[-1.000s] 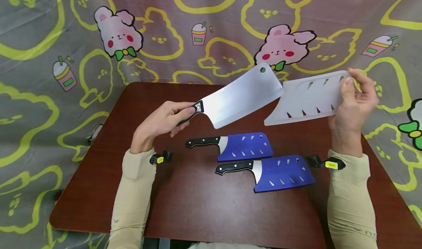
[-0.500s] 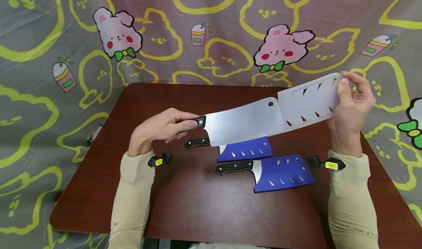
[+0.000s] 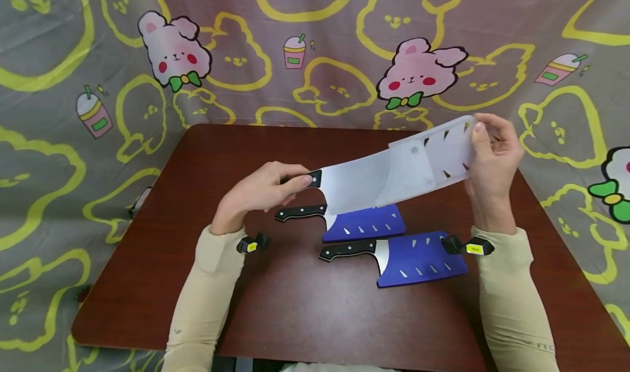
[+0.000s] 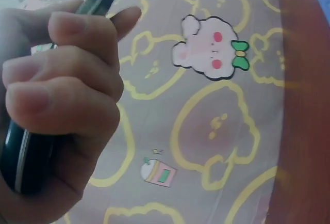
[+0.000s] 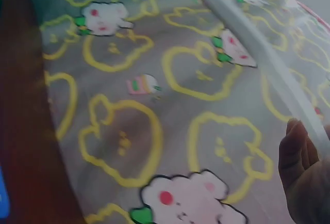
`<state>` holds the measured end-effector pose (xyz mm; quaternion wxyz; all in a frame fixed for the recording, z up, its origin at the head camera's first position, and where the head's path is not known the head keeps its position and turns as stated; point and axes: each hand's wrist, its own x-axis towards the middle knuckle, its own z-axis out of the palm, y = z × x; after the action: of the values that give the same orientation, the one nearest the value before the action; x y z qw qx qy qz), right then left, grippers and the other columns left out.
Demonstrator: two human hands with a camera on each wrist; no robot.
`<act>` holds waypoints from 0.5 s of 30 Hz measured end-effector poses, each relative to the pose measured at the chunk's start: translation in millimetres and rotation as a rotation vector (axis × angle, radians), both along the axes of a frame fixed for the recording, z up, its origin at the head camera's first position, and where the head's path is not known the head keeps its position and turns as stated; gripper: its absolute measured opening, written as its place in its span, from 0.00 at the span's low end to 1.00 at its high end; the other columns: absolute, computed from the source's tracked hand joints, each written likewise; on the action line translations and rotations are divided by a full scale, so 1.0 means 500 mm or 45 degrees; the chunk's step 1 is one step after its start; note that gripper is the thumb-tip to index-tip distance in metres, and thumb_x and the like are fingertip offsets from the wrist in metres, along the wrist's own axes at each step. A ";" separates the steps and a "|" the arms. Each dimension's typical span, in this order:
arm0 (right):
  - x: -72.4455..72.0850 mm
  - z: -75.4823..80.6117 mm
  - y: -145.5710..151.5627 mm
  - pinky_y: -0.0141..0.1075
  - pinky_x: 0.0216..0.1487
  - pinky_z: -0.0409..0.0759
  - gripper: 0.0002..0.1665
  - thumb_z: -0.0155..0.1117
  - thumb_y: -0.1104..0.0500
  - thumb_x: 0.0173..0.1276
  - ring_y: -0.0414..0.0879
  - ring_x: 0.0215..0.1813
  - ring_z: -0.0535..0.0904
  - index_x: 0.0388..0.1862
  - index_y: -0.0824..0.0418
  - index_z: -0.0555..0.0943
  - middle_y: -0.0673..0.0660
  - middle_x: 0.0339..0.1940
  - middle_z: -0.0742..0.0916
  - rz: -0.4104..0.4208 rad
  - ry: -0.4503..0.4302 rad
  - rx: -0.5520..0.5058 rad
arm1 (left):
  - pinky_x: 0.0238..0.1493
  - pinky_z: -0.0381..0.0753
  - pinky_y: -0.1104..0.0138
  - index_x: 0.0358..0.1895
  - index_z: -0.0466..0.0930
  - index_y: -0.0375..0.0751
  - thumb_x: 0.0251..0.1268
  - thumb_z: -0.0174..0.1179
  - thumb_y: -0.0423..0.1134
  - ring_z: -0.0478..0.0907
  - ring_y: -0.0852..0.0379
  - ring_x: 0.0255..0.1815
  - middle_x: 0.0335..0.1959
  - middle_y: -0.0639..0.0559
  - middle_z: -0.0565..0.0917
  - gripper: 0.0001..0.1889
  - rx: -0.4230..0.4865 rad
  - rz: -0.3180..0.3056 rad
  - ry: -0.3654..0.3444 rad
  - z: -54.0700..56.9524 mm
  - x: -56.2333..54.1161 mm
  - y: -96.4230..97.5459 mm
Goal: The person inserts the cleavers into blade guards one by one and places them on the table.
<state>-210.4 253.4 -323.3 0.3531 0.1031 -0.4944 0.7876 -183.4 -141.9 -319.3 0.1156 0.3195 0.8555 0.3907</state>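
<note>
My left hand [image 3: 269,187] grips the black handle of a cleaver [image 3: 355,178], its fingers curled round the handle in the left wrist view. The steel blade points right and is raised over the table. A whitish translucent blade sheath [image 3: 445,153] with small slots covers the blade's far part, whose round hole shows faintly through it. With thumb and fingers my right hand [image 3: 496,156] pinches the sheath's far end. In the right wrist view the sheath [image 5: 258,53] appears as a pale strip seen edge-on beside the fingers.
Two more cleavers in blue sheaths lie on the brown table [image 3: 172,262]: a farther one [image 3: 361,224], partly hidden behind the raised blade, and a nearer one [image 3: 420,262]. A grey curtain [image 3: 334,38] with cartoon prints hangs behind the table.
The blade has come down from its raised angle, lined up with the sheath, and slid partway into it. My right hand has moved left with the sheath, my left hand slightly right.
</note>
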 end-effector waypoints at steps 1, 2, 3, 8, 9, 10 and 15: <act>0.000 -0.006 -0.009 0.31 0.31 0.78 0.10 0.61 0.71 0.67 0.45 0.32 0.83 0.45 0.74 0.81 0.58 0.37 0.82 0.013 -0.001 0.029 | 0.13 0.68 0.62 0.43 0.78 0.54 0.76 0.51 0.50 0.65 0.52 0.08 0.15 0.52 0.69 0.09 -0.004 -0.004 -0.002 -0.003 -0.001 0.006; -0.001 -0.011 -0.018 0.31 0.31 0.78 0.10 0.61 0.71 0.67 0.44 0.33 0.83 0.46 0.73 0.81 0.59 0.36 0.83 0.025 -0.006 0.040 | 0.13 0.69 0.62 0.42 0.78 0.53 0.76 0.50 0.50 0.65 0.52 0.08 0.16 0.52 0.69 0.09 -0.006 -0.004 0.000 -0.007 -0.001 0.012; -0.001 -0.016 -0.026 0.32 0.32 0.78 0.10 0.61 0.70 0.67 0.45 0.34 0.83 0.46 0.73 0.81 0.59 0.36 0.83 0.033 -0.012 0.055 | 0.13 0.69 0.62 0.41 0.77 0.52 0.77 0.49 0.49 0.65 0.53 0.08 0.15 0.52 0.69 0.09 -0.011 -0.002 0.009 -0.010 -0.002 0.017; 0.003 -0.035 -0.064 0.31 0.33 0.79 0.10 0.61 0.68 0.69 0.44 0.35 0.83 0.47 0.70 0.81 0.58 0.37 0.85 0.065 -0.067 0.093 | 0.20 0.72 0.63 0.40 0.76 0.49 0.78 0.47 0.47 0.66 0.56 0.09 0.15 0.54 0.69 0.10 -0.027 0.002 0.067 -0.019 -0.002 0.042; 0.005 -0.038 -0.072 0.31 0.33 0.79 0.10 0.60 0.67 0.70 0.44 0.36 0.83 0.48 0.69 0.81 0.58 0.37 0.85 0.072 -0.076 0.107 | 0.21 0.73 0.63 0.40 0.76 0.48 0.78 0.47 0.47 0.66 0.56 0.09 0.15 0.54 0.69 0.11 -0.027 0.004 0.074 -0.020 -0.002 0.047; 0.007 -0.040 -0.080 0.31 0.34 0.80 0.10 0.60 0.66 0.70 0.44 0.37 0.83 0.48 0.69 0.81 0.58 0.38 0.85 0.085 -0.085 0.121 | 0.21 0.73 0.63 0.40 0.76 0.48 0.78 0.46 0.47 0.66 0.56 0.09 0.15 0.54 0.70 0.11 -0.027 0.005 0.079 -0.020 -0.002 0.052; 0.021 -0.046 -0.113 0.32 0.35 0.82 0.10 0.56 0.65 0.73 0.45 0.40 0.83 0.50 0.66 0.79 0.57 0.40 0.84 0.120 -0.108 0.210 | 0.19 0.73 0.63 0.40 0.76 0.48 0.79 0.46 0.49 0.65 0.56 0.07 0.15 0.54 0.70 0.13 -0.022 0.032 0.068 -0.021 -0.002 0.062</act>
<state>-200.1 196.7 -346.0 0.2847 0.1217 -0.5667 0.7636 -184.5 -110.8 -329.9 0.0905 0.3181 0.8655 0.3762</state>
